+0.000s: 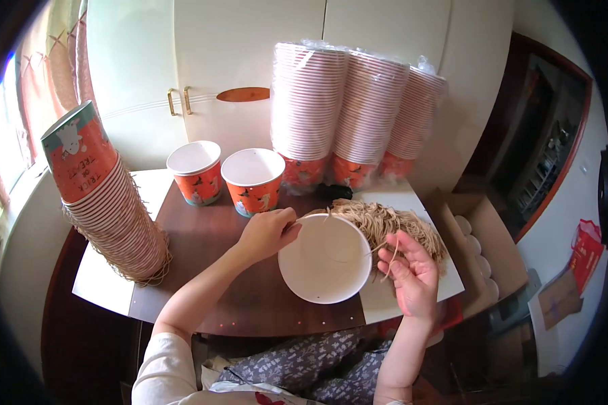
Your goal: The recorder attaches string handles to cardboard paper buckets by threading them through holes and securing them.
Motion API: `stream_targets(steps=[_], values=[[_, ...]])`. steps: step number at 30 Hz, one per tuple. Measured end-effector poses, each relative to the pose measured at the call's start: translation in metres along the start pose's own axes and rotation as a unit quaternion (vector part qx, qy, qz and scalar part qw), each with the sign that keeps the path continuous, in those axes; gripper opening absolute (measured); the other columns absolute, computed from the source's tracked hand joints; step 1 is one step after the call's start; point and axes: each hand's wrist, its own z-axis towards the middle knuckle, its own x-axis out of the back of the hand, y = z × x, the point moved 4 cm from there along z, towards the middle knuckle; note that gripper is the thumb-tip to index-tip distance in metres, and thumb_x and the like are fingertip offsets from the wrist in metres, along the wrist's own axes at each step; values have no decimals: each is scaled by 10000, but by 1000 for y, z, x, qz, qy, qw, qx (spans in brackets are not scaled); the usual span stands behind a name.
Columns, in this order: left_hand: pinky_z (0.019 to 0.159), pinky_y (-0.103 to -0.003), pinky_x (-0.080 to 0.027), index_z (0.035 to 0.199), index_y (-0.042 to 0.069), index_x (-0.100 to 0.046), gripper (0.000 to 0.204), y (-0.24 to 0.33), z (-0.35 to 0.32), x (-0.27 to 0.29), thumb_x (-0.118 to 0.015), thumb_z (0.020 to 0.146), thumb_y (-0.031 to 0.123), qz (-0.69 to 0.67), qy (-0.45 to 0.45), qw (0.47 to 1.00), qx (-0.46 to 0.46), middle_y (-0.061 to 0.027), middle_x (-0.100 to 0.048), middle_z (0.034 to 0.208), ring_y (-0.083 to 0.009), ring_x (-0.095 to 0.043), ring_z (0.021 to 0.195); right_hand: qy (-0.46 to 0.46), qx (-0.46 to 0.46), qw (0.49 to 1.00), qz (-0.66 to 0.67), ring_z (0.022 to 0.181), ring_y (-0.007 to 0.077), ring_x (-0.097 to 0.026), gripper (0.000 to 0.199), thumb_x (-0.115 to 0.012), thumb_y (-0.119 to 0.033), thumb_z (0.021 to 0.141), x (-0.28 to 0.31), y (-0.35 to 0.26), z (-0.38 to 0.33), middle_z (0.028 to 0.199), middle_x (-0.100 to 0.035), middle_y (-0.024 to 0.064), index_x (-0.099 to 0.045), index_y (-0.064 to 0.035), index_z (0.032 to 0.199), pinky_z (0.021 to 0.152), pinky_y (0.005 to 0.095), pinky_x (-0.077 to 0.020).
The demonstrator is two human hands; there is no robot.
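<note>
A white-lined paper bucket (pixel 324 263) sits tilted with its open mouth facing me at the middle of the table's near side. My left hand (pixel 269 234) is closed at its upper left rim, thumb and fingers pinched there. To the right of the mouth, my right hand (pixel 412 273) pinches a thin tan paper-twine cord (pixel 393 255), palm partly turned up. The cord runs toward the bucket's right rim, and a short bit shows inside. Behind the right hand lies a heap of tan twine cords (pixel 385 223).
Two orange printed buckets, a left one (pixel 194 172) and a right one (pixel 252 182), stand behind my left hand. A tall bucket stack with cords (pixel 115 209) leans at left. Plastic-wrapped bucket stacks (pixel 338 108) stand at the back. A cardboard box (pixel 486 236) is beside the table.
</note>
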Motion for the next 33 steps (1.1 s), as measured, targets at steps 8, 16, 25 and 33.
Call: stream_targets(steps=[8, 16, 25, 33], values=[[531, -394, -431, 749, 36, -482, 207, 5, 15, -3, -588, 804, 204, 1, -5, 1000, 5, -122, -553, 653, -307, -561, 598, -106, -100, 979, -139, 892, 142, -613, 264, -541, 72, 823, -27, 60, -1, 913, -602, 62, -525, 24, 1081, 773, 248, -502], [517, -404, -444, 784, 55, -470, 186, 9, 11, -7, -574, 803, 208, 15, 16, 1000, -22, -105, -561, 678, -305, -565, 596, -99, -102, 952, -271, 797, 110, -564, 263, -581, 78, 771, -14, 103, 6, 864, -547, 53, -577, 6, 1023, 735, 249, -504], [513, -396, -454, 794, 63, -480, 177, 15, 8, -6, -570, 803, 215, 28, 17, 999, -27, -96, -568, 687, -293, -573, 595, -63, -21, 905, -419, 719, 198, -595, 250, -588, 74, 727, -25, 100, 2, 853, -544, 109, -596, -14, 962, 649, 293, -509], [506, -394, -450, 790, 58, -480, 185, 16, 8, -8, -576, 799, 215, 31, 19, 999, -32, -96, -565, 668, -293, -568, 580, -97, 0, 869, -485, 714, 243, -593, 237, -575, 69, 723, -26, 96, 0, 847, -538, 119, -598, -33, 936, 645, 341, -484]])
